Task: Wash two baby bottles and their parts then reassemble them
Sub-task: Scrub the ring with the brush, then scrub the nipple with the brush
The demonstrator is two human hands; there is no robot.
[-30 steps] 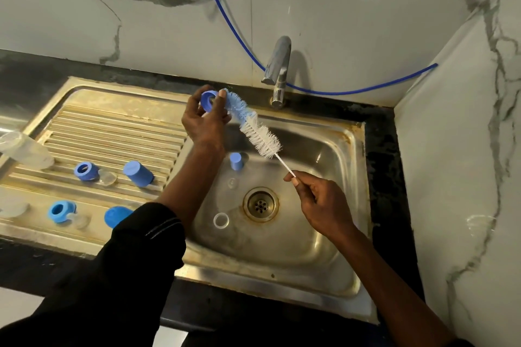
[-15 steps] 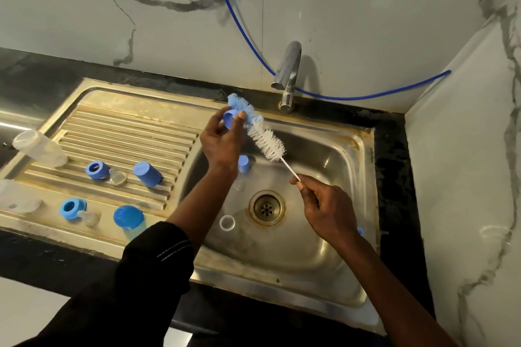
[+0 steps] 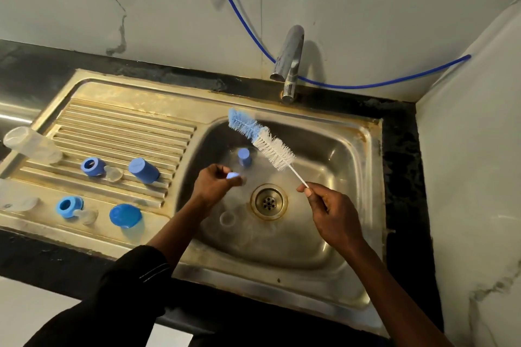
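My left hand (image 3: 215, 184) is low over the sink basin (image 3: 332, 166), fingers closed on a small blue bottle part (image 3: 233, 175), blurred. My right hand (image 3: 327, 204) pinches the thin white handle of the bottle brush (image 3: 260, 139), whose blue and white bristles point up and left above the basin, apart from the part. A small blue cap (image 3: 244, 156) and a clear ring (image 3: 227, 218) lie in the basin. On the drainboard (image 3: 127, 127) lie two blue collars (image 3: 90, 166) (image 3: 67, 206) with clear teats, two blue caps (image 3: 143, 170) (image 3: 125, 215) and two clear bottles (image 3: 31, 145) (image 3: 18, 203).
The tap (image 3: 289, 62) stands behind the basin, with no water visible. The drain (image 3: 268, 202) sits mid-basin. A blue hose (image 3: 242, 17) runs along the marble wall. A marble side wall (image 3: 473, 177) closes off the right. Black counter (image 3: 36, 65) surrounds the sink.
My left hand has dropped from near the brush tip down into the basin with the blue part. The brush has come free of the part and stays raised in my right hand.
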